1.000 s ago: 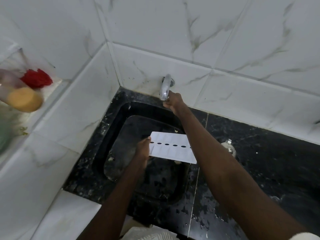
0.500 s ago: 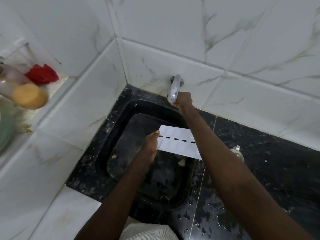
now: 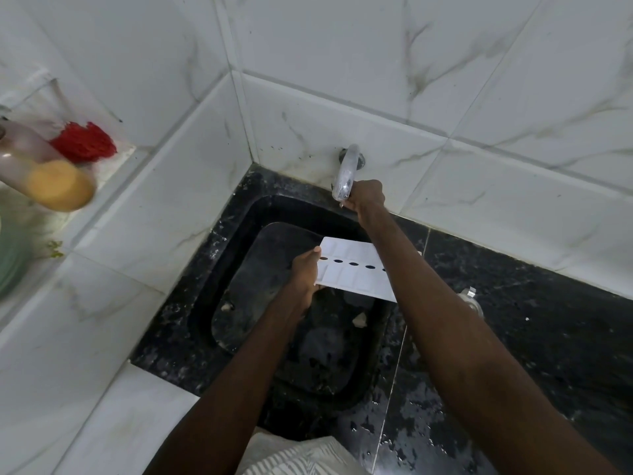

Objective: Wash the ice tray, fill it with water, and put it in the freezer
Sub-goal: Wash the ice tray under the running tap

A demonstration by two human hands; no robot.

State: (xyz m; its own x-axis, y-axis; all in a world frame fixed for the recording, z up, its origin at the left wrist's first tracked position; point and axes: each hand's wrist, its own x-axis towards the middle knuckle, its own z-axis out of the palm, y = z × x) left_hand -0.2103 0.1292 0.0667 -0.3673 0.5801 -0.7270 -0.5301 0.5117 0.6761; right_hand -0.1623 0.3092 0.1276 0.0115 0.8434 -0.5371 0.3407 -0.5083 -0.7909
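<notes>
The left hand [image 3: 305, 273] pinches the white ice tray [image 3: 349, 270] by its 9 o'clock end, over the black sink [image 3: 274, 209]. At 12 o'clock, the right hand [image 3: 367, 195] curls round the tap [image 3: 346, 168]. No water is visible, so washing, filling and freezing all seem left to do.

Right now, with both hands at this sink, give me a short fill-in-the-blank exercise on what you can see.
1. The left hand holds the ice tray over the ____ sink.
2. The right hand grips the tap, which is mounted on the ____.
3. The scrubber on the ledge at the left is ____.

Missing words: black; wall; red.
</notes>
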